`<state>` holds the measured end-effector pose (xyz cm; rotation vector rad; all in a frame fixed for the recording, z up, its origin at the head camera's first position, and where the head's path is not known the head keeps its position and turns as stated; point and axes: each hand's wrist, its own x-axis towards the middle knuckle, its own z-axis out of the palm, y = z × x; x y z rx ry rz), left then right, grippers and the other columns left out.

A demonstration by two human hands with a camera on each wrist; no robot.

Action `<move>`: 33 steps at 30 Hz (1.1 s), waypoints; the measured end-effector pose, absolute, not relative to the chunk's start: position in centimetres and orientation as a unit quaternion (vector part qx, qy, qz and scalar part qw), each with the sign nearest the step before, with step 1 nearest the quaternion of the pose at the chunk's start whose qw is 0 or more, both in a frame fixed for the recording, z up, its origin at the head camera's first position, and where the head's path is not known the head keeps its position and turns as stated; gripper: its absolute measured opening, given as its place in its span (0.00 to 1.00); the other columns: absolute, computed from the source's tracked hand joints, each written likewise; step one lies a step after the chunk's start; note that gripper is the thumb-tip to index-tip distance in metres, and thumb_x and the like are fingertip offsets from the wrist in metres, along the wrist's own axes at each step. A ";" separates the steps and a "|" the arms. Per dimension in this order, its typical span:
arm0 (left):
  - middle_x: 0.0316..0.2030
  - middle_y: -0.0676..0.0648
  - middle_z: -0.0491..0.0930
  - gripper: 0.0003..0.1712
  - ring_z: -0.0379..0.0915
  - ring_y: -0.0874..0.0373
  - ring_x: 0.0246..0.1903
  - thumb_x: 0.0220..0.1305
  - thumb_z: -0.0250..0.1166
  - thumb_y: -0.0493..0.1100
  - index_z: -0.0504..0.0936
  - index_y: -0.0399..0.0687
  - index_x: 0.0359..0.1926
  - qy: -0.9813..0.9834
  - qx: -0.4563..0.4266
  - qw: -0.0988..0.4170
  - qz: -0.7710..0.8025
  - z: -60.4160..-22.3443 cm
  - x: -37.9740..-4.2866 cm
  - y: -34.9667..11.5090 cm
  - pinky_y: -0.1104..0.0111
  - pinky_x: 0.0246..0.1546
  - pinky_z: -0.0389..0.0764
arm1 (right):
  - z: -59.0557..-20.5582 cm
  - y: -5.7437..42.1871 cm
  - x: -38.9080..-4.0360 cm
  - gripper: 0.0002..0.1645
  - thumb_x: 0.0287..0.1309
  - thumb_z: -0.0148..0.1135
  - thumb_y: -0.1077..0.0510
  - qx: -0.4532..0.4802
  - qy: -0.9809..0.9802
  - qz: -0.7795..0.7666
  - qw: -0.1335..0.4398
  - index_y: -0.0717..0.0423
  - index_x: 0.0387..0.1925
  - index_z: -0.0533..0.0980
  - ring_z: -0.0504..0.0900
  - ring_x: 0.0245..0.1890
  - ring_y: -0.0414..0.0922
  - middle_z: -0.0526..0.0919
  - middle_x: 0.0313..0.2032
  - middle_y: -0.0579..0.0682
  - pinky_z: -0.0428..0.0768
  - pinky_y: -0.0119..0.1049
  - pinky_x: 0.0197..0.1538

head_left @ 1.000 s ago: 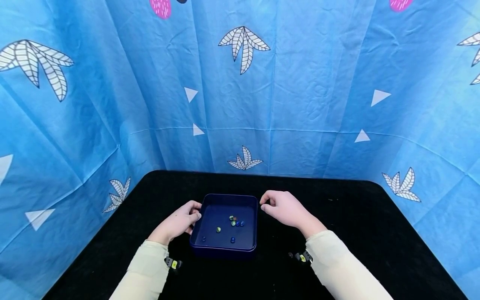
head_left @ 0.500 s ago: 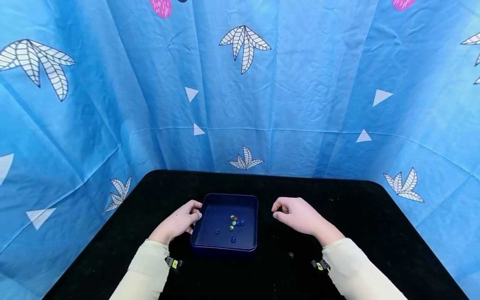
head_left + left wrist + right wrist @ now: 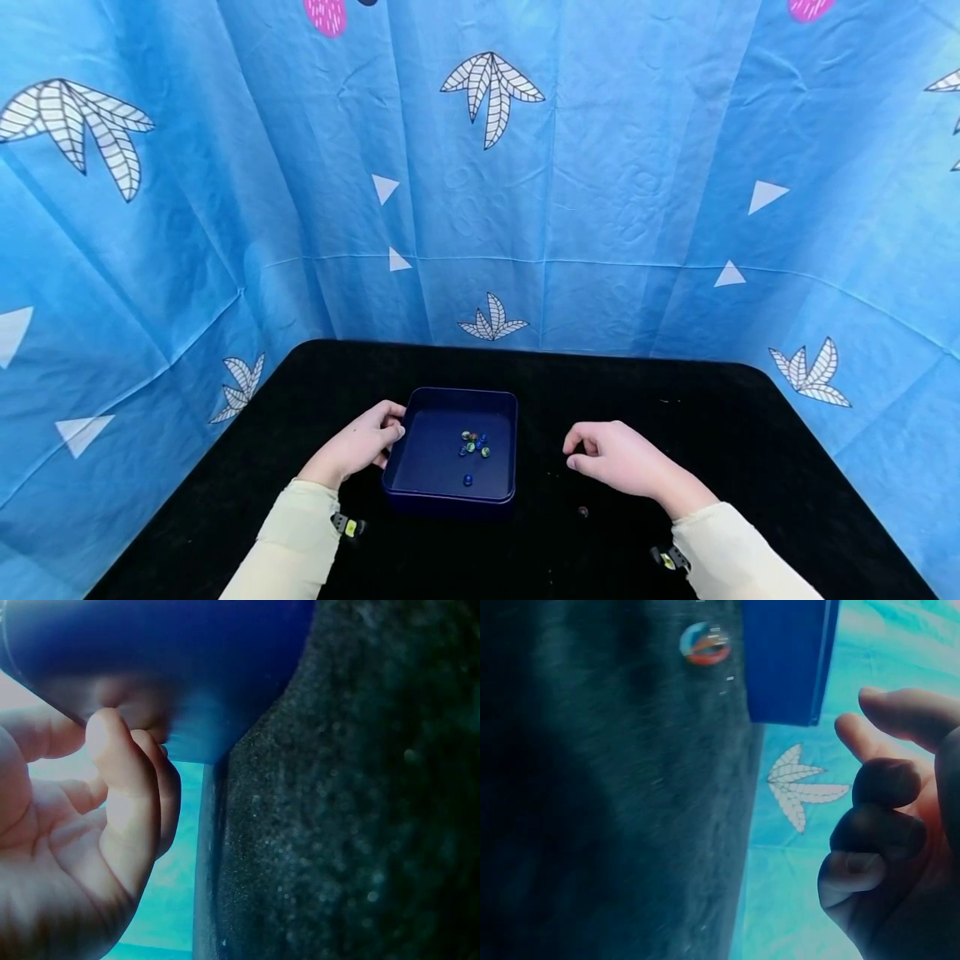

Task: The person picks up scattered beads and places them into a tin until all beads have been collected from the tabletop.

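My left hand (image 3: 360,442) holds the left wall of a square dark blue box (image 3: 427,479), thumb at the rim. In the left wrist view its bent fingers (image 3: 124,787) press against the box's outer wall (image 3: 217,660). Inside the box, green, blue and reddish marbles (image 3: 471,447) bunch right of the middle, and a single blue marble (image 3: 468,480) sits nearer the front. Right of the box hovers my right hand (image 3: 618,457), fingers loosely bent, nothing between thumb and index finger. A red-and-blue marble (image 3: 583,512) lies on the black cloth below that hand.
A black cloth-covered table (image 3: 705,433) extends around the box. Blue curtains (image 3: 600,208) with leaf prints rise behind and at both sides. Small cameras sit on both wrists, such as the right wrist camera (image 3: 670,558).
My right hand has drawn away from the box, to the right and nearer me. Inside the box, a green marble and a dark blue one have rolled right to the bunch. My left hand stays put.
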<state>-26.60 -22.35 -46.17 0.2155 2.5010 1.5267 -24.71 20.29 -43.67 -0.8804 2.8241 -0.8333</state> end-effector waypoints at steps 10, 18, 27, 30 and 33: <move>0.42 0.37 0.75 0.20 0.75 0.44 0.35 0.76 0.52 0.35 0.68 0.35 0.64 0.837 0.066 0.099 0.533 -46.0 -26.8 -22.3 0.56 0.30 0.82 | -44.9 21.3 -23.9 0.06 0.58 0.70 0.50 -0.326 0.906 -0.256 0.087 0.41 0.38 0.81 0.67 0.18 0.32 0.71 0.18 0.36 0.76 0.32 0.34; 0.43 0.36 0.73 0.21 0.75 0.45 0.36 0.77 0.52 0.36 0.65 0.34 0.66 0.830 0.080 0.111 0.540 -45.9 -26.5 -22.5 0.55 0.31 0.83 | -45.8 21.2 -23.1 0.09 0.53 0.74 0.50 -0.332 0.899 -0.257 0.125 0.37 0.34 0.80 0.67 0.18 0.33 0.70 0.18 0.35 0.74 0.33 0.29; 0.43 0.37 0.72 0.21 0.75 0.44 0.36 0.77 0.52 0.36 0.65 0.34 0.66 0.828 0.077 0.114 0.543 -46.1 -26.6 -22.7 0.55 0.31 0.82 | -45.9 21.1 -23.1 0.10 0.52 0.74 0.53 -0.338 0.899 -0.240 0.140 0.36 0.30 0.79 0.68 0.20 0.33 0.70 0.19 0.35 0.73 0.33 0.28; 0.43 0.36 0.73 0.21 0.75 0.43 0.37 0.77 0.52 0.36 0.65 0.34 0.66 0.829 0.076 0.112 0.543 -46.1 -26.7 -22.5 0.55 0.31 0.82 | -45.8 21.1 -23.1 0.10 0.52 0.74 0.54 -0.338 0.900 -0.236 0.143 0.36 0.30 0.78 0.68 0.20 0.33 0.71 0.19 0.36 0.73 0.33 0.28; 0.43 0.36 0.72 0.21 0.74 0.43 0.37 0.77 0.52 0.36 0.65 0.34 0.66 0.829 0.075 0.112 0.543 -46.1 -26.7 -22.4 0.55 0.31 0.82 | -45.8 21.2 -23.1 0.11 0.53 0.74 0.55 -0.334 0.900 -0.236 0.147 0.36 0.30 0.78 0.69 0.20 0.33 0.71 0.19 0.36 0.73 0.33 0.28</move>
